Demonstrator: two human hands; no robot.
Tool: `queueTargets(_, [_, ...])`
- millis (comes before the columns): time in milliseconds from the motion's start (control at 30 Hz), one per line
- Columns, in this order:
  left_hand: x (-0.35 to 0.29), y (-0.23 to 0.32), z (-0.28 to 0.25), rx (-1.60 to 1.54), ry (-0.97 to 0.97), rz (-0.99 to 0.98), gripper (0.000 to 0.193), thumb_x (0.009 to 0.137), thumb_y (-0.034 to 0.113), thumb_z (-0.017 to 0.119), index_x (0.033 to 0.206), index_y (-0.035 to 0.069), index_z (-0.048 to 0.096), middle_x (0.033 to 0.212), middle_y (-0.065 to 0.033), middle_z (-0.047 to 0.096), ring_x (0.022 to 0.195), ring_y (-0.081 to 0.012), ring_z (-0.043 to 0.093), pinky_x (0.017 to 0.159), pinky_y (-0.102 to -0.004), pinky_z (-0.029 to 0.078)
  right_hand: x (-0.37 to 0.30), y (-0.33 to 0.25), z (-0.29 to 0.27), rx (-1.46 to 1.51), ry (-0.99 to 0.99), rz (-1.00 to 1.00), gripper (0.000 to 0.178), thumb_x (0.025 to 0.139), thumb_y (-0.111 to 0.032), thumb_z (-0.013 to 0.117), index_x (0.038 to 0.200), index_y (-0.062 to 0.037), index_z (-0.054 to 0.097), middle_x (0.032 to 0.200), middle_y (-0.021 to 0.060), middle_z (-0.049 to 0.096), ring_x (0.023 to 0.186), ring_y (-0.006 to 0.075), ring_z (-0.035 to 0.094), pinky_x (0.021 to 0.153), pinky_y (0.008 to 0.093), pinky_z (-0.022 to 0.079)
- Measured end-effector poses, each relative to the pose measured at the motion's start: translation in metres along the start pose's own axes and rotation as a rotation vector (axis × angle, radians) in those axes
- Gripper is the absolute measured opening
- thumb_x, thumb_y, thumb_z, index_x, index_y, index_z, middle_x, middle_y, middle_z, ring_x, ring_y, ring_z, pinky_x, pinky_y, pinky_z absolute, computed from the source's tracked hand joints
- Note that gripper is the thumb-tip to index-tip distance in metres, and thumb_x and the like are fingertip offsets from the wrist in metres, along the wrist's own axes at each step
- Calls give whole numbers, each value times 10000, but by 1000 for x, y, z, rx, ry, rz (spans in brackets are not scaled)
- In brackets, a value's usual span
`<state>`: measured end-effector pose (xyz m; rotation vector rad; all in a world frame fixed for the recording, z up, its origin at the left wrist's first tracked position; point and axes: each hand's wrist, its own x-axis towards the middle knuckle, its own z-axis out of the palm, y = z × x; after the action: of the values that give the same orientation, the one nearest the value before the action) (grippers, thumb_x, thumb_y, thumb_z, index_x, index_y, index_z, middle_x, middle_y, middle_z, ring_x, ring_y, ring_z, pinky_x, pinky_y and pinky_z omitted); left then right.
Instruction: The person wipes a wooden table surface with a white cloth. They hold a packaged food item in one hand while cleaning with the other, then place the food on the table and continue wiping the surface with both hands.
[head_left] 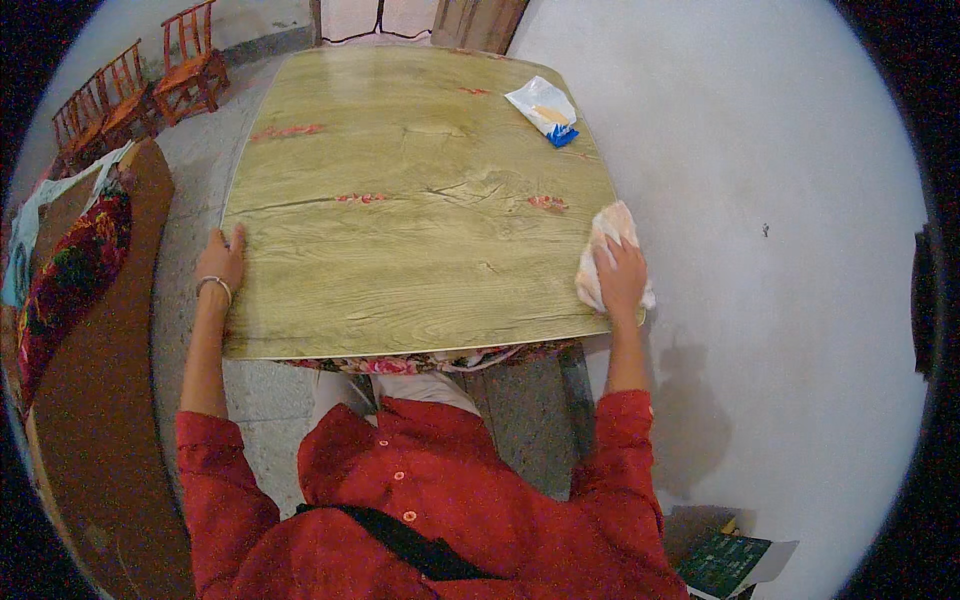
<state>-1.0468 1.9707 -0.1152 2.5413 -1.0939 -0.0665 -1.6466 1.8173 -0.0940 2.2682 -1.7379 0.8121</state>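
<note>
A table [400, 260] with a yellow-green wood-grain top and red patches stands in front of me. My left hand [222, 258], with a bracelet at the wrist, grips the table's left edge, its thumb side near the top and the fingers along the outside. At the right edge my right hand [622, 275] presses on a pale, crumpled cloth [601, 236], its fingers over the fabric. Part of the cloth hangs over the edge beside the wall. Farther back on the right lies a white and blue plastic packet [545, 108].
A white wall [760, 140] runs close along the table's right side. Wooden chairs [190, 65] line the far left. A brown couch [110, 430] with a colourful floral fabric [75, 275] stands left. Floral cloth [400, 366] shows beneath the near edge. A green-covered book [725, 560] sits lower right.
</note>
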Motion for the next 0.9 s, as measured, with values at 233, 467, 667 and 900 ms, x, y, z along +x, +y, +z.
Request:
queueTargets(233, [3,-6,0,37,-50,-36,616,860,582,335,1051,18,492,998,-278,580,958,-436,544,832,-479,411,-32,-114,-21,157,-162,-302,344,785,-318,592,1074,-134,623,1203,114,531,1139,364,434,966,471,313])
queueTargets(467, [2,1,-3,5,-93,-47,632,852,587,346,1067,10,489,1006,-293,572,970,-441,537,840,-478,408,-44,-25,-26,42,-95,-68,362,779,-341,610,1074,-131,622,1222,117,516,1154,379,413,975,461,314])
queueTargets(667, [0,9,-6,23,-53,-40,623,859,574,346,1079,7,482,1018,-300,567,972,-448,533,850,-483,401,2,-42,18,55,-38,-90,374,786,-365,596,1079,-134,625,1228,120,512,1152,382,414,976,468,310])
queueTargets(900, [3,-2,-2,55,-32,-45,607,867,560,348,1083,8,481,996,-290,579,964,-446,537,837,-487,407,-51,-114,-29,169,-181,-267,364,779,-333,600,1096,-157,620,1206,115,527,1146,356,428,961,469,318])
